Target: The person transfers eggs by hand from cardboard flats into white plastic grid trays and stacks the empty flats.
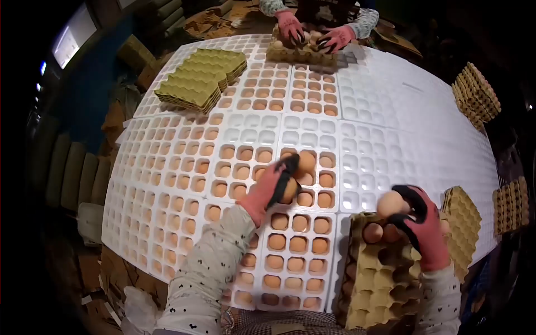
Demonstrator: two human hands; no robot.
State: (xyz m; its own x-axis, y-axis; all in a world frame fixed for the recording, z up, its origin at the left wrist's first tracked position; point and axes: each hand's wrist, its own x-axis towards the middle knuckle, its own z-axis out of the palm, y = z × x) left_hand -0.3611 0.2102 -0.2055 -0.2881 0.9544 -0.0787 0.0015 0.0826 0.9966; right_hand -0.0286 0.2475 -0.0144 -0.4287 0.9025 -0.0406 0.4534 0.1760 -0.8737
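My left hand [267, 191], in a pink and black glove, is over the white foam tray [278, 207] with square pockets. Its fingers are closed around brown eggs [289, 191]; another egg [306, 162] shows at its fingertips. Below it, many pockets hold eggs, while a few rows just beyond are bare. My right hand [422, 226], gloved alike, grips a pale brown egg [392, 204] above the cardboard egg tray [371, 279] at the lower right. A few eggs [373, 232] sit at that tray's far end. The right palm's contents are partly hidden.
Across the table, a co-worker's gloved hands [336, 39] handle eggs in a cardboard tray [301, 56]. Stacked empty egg trays [201, 78] lie at the far left. More cardboard trays [462, 229] are at the right, with tall stacks [476, 96] by the table's edge.
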